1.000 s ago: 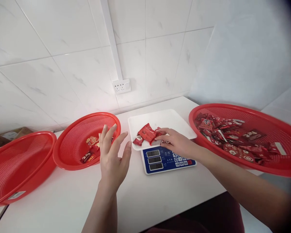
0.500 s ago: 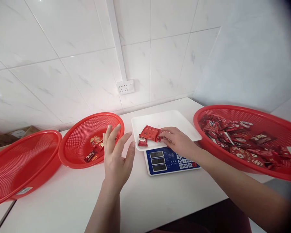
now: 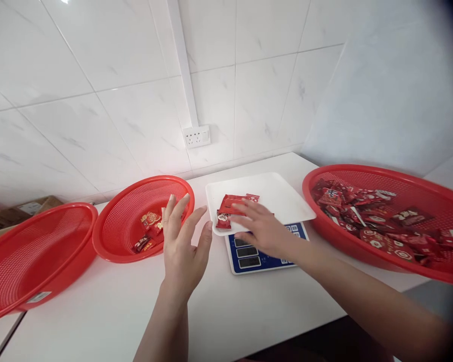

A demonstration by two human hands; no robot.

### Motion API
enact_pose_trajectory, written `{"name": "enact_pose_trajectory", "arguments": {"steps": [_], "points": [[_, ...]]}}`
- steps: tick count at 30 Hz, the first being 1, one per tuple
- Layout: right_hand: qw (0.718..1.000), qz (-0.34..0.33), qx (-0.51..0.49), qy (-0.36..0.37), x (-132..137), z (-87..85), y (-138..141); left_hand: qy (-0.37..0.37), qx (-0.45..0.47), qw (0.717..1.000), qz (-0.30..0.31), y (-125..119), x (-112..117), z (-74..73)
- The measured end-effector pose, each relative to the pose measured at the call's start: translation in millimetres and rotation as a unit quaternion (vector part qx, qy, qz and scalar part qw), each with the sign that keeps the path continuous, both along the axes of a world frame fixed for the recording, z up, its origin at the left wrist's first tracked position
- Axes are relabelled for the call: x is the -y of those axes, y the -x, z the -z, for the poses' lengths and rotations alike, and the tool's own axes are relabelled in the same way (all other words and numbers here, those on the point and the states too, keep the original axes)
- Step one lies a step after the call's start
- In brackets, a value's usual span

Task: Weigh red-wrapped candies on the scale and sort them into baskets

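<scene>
- We find the red packets (image 3: 233,202) in a small overlapping group at the near left part of the white pan (image 3: 283,196), on top of the scale (image 3: 249,262).
- We note the right hand (image 3: 264,230) over the group's near right side, fingers spread apart; we cannot tell whether the fingertips touch.
- We observe the left hand (image 3: 184,251) raised left of the scale, fingers and thumb apart, gripping nothing.
- As to progress, we judge that only a small share lies on the pan; the bulk sits in the right basket (image 3: 381,172), and a few packets are in the middle basket (image 3: 124,206).
- We cannot read the displays, the topmost being partly covered by the right hand.
</scene>
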State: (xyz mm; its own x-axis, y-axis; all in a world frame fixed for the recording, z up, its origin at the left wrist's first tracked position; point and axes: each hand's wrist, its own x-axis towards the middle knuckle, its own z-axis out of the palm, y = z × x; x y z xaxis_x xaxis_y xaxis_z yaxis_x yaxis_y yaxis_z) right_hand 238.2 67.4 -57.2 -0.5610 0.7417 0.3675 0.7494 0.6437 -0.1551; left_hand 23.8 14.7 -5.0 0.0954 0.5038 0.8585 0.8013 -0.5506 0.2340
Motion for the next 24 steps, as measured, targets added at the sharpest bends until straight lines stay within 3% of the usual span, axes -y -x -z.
{"name": "enact_pose_trajectory", "arguments": {"steps": [3, 6, 12, 15, 18, 21, 24], "points": [[0.996, -0.059, 0.049, 0.055, 11.0, -1.9, 17.9, -0.001, -0.005, 1.0, 0.001, -0.2, -0.9, -0.3], [0.991, -0.061, 0.066, 0.101, 11.9, 0.0, 22.3, 0.001, -0.007, 1.0, -0.001, 0.3, -1.5, 0.2], [0.992, -0.024, 0.046, 0.116, 16.4, -4.1, -4.8, 0.006, -0.007, 1.0, 0.0, 1.5, -1.8, 0.0], [0.994, 0.024, 0.019, 0.105, 20.1, -19.3, -46.3, 0.0, 0.006, 1.0, -0.001, 1.9, -0.4, -3.0], [0.983, 0.158, -0.011, 0.095, 16.0, -34.1, -109.2, 0.004, 0.017, 1.0, -0.005, 1.6, -0.3, -5.2], [0.938, 0.311, 0.02, 0.152, 6.3, -35.7, -173.9, 0.017, 0.022, 1.0, -0.004, -1.4, -0.5, -5.9], [0.896, 0.359, 0.087, 0.247, -2.8, -23.8, -220.8, 0.034, 0.021, 0.999, -0.009, -6.2, 0.8, -6.3]]}}
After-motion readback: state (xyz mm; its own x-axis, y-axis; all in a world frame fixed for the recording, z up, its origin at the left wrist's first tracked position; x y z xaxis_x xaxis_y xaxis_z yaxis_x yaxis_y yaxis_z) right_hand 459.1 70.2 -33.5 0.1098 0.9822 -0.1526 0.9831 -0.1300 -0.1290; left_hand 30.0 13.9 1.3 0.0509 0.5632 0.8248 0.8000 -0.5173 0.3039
